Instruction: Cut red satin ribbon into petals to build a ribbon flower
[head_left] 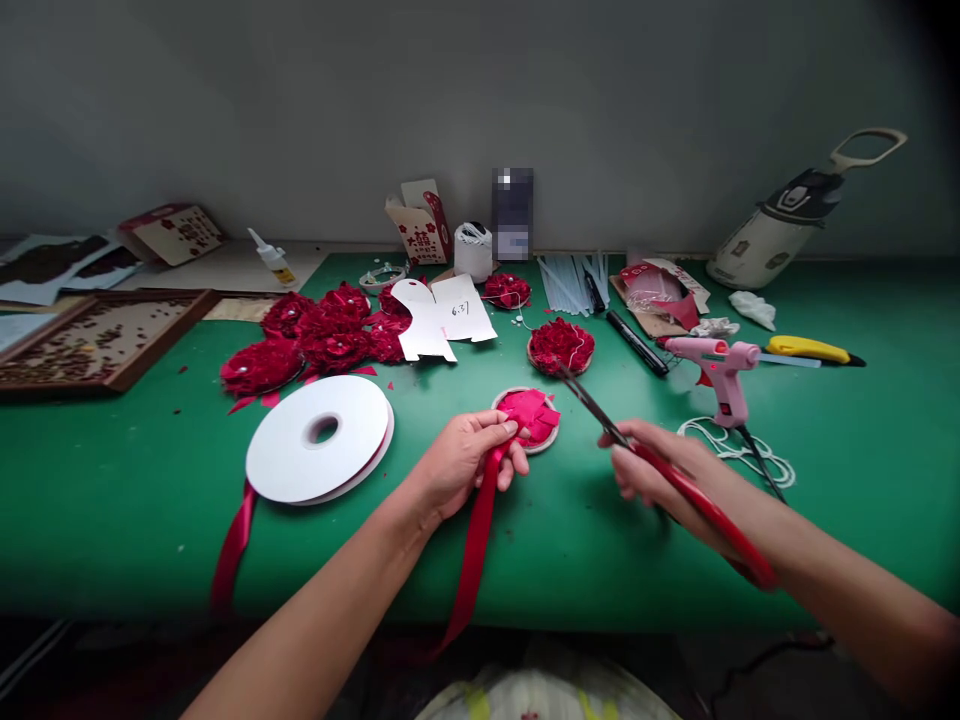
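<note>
I am looking down at a green table (pixel 150 500) set against a grey wall. My left hand (pixel 457 462) reaches in from the lower left, its fingers curled together and pinching the end of a red ribbon (pixel 474 545) between thumb and fingertips; the ribbon hangs from my grip down over the table's near edge. Just beyond my fingertips, touching them, sits a small round dish (pixel 529 418) piled with cut squares of red ribbon. My right hand (pixel 660 475) comes in from the lower right, fingers closed around the red handles of a pair of scissors (pixel 645 455); the dark blades point up and to the left, above the table between the dish and a finished red ribbon flower on a round base (pixel 561 346) farther back. I cannot tell whether the blades are parted. To the left of my left hand lies a large white spool of red ribbon (pixel 319 438), flat on its side, a loose red tail trailing off the table edge. Behind it is a cluster of finished red ribbon flowers (pixel 315 335) and white paper templates (pixel 442 315). To the right of my right hand stands a pink glue gun (pixel 716 365), with a yellow utility knife (pixel 810 349) beyond it and a black marker (pixel 636 342) lying near the flower.
</note>
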